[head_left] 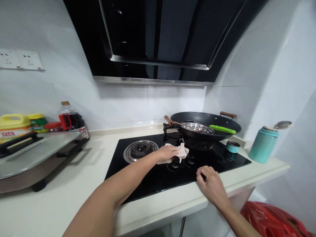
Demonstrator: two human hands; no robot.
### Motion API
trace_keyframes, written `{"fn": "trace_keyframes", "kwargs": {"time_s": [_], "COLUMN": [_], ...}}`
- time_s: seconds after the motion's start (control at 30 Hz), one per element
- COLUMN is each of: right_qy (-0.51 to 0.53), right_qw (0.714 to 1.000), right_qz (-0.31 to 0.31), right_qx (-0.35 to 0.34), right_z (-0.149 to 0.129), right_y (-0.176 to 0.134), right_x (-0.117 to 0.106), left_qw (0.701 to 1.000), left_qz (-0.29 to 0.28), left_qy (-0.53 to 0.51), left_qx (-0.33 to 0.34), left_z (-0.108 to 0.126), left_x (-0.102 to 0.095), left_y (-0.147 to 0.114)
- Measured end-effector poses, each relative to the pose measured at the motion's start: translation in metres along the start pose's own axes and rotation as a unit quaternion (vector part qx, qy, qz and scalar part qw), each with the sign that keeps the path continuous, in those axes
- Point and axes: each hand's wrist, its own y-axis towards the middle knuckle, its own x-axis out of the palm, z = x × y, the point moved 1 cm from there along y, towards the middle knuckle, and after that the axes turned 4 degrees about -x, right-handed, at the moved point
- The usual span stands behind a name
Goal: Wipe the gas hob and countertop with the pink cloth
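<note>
My left hand [168, 152] is closed on a pale pink cloth [182, 151] that lies against the black glass gas stove [148, 181], just behind a control knob [175, 161]. A second knob [191, 158] stands to the right of the cloth. At the front edge of the stove rests my right hand [209, 179], fingers curled in, with no object visible in it. The left burner [141, 149] is bare, with a metal ring around it. On the right burner sits a black wok [204, 117] holding a steel bowl [197, 126] and a green-handled utensil [222, 129].
A turquoise flask [264, 144] and its small cup [232, 146] stand at right. An electric pan with a glass lid [44, 151] sits at left, near a dark sauce bottle [72, 118]. The range hood [158, 39] hangs overhead. A red plastic bag [274, 220] is low at right.
</note>
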Motion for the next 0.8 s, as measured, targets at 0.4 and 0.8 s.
{"fn": "trace_keyframes", "kwargs": {"time_s": [0.4,0.8], "right_qy": [-0.026,-0.056], "right_qw": [1.0,0.998], "right_qz": [0.008,-0.004], "right_qx": [-0.002,-0.018], "right_z": [-0.001,0.015], "right_y": [-0.003,-0.004], "right_x": [0.005,0.016], "left_qw": [0.985,0.999], "left_qz": [0.063,0.031], "left_qy": [0.154,0.044], "left_qx": [-0.045,-0.001], "left_z": [-0.009,-0.003], "left_x": [-0.013,0.015], "left_y": [-0.118,-0.153]}}
